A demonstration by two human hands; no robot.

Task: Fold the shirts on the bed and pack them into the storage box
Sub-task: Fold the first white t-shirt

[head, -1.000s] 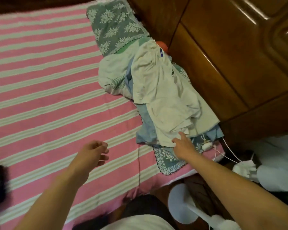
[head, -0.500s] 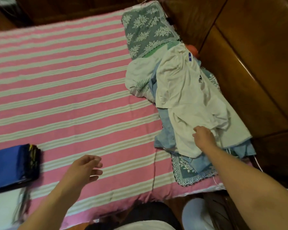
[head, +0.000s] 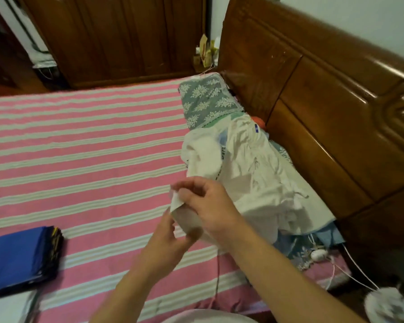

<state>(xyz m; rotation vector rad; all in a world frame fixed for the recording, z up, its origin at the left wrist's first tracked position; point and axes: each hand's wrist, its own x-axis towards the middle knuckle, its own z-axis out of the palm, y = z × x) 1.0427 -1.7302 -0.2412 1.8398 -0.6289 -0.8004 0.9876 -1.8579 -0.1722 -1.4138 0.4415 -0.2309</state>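
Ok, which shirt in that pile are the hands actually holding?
The white shirt on top. Both the left hand and right hand pinch its near edge, lifted off the bed; the light blue shirt lies untouched underneath.

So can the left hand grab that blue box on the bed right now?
Probably not right away. The left hand is busy pinching the white shirt together with the right hand. The blue box lies to its left on the bed with nothing between, so it could reach after letting go.
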